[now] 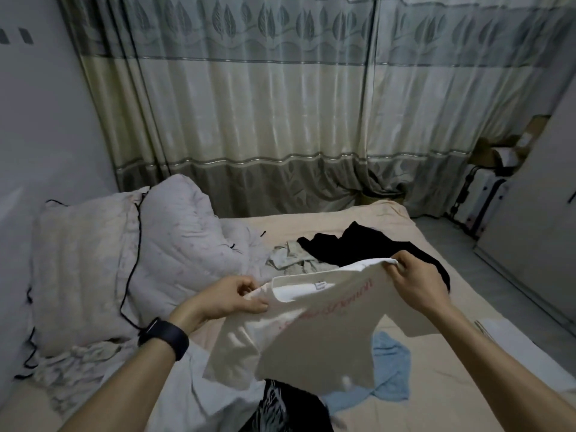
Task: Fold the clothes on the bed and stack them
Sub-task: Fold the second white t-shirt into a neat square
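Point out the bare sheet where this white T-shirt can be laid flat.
Bare peach sheet, likely roomiest for the white T-shirt, lies to the right of the light blue cloth, toward the bed's edge. A narrower strip runs beyond the black garment, below the curtain. Crowded: the middle, with the grey patterned garment, and the left, under the rumpled pale quilt.

Head view looks down across the bed (pixel 436 385).

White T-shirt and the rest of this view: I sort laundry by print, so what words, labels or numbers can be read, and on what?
On the white T-shirt: pink lettering, too blurred to read.
On its neck label: print too small to read.
No other text shows.
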`<control>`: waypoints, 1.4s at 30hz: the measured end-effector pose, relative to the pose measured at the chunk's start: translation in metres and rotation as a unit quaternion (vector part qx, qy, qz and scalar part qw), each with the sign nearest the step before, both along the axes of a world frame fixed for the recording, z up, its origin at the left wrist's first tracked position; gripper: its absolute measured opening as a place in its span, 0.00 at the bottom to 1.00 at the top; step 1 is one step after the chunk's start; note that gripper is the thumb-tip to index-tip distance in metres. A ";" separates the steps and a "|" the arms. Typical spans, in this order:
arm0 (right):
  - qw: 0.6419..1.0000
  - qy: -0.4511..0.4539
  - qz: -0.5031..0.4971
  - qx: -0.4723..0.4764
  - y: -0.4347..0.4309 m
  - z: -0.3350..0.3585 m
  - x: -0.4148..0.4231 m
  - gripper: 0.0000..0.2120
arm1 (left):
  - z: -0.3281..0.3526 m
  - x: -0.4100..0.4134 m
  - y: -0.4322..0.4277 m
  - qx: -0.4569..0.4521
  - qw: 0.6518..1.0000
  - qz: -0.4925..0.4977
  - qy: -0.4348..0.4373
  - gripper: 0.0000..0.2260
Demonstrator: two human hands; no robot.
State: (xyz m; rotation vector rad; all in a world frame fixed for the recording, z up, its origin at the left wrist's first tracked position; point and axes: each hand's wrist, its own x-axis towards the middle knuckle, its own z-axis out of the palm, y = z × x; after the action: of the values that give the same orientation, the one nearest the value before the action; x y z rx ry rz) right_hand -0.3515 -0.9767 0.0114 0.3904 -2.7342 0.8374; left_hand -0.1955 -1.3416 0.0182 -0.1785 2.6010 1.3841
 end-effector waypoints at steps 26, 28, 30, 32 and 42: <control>0.995 -0.080 0.056 -0.029 0.104 -0.067 0.113 0.18 | -0.086 0.122 0.051 -0.475 0.849 0.083 0.214 0.27; 0.994 -0.083 0.068 -0.023 0.121 -0.083 0.127 0.19 | -0.101 0.142 0.062 -0.435 0.883 0.104 0.144 0.32; 0.992 -0.098 0.075 -0.022 0.139 -0.101 0.141 0.19 | -0.119 0.163 0.074 -0.363 0.923 0.114 0.047 0.35; 0.990 -0.118 0.075 -0.022 0.152 -0.118 0.155 0.17 | -0.131 0.187 0.089 -0.329 0.938 0.106 0.018 0.34; 0.975 -0.208 0.082 -0.014 0.170 -0.181 0.175 0.11 | -0.171 0.235 0.118 -0.116 0.980 0.118 -0.108 0.12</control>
State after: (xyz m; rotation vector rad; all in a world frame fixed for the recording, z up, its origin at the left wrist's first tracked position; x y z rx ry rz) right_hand -0.1761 -0.8070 -0.1698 0.4876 -3.0997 1.1090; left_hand 0.0394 -1.2240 -0.1526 -0.6534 2.6121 1.0508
